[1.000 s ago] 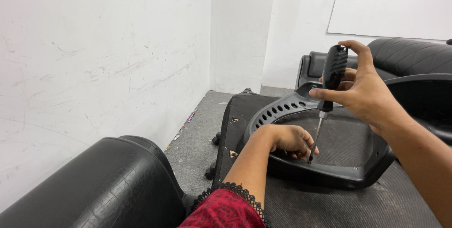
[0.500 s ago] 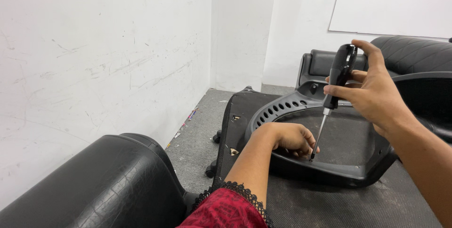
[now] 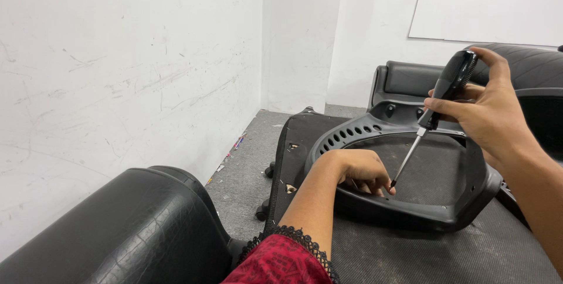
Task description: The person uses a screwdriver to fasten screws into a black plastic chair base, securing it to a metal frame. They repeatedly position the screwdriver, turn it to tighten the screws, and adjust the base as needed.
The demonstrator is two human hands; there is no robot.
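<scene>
A person's right hand (image 3: 489, 114), at about two o'clock in the view, wraps its fingers around the black handle of a screwdriver (image 3: 437, 108), which slants down so its tip touches the inner rim of a black plastic chair frame (image 3: 463, 202) lying on the grey floor (image 3: 240, 184). The left hand (image 3: 363, 172) (red lace-edged sleeve at six o'clock) rests at centre with fingers curled on that rim, just beside the tip. A black cushion (image 3: 135, 231) sits at eight o'clock against the white wall (image 3: 117, 73).

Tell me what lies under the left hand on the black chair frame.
The left hand rests on the black plastic chair frame, fingers curled at the screwdriver tip. Whatever sits beneath those fingers, a screw perhaps, is covered and cannot be seen.
</scene>
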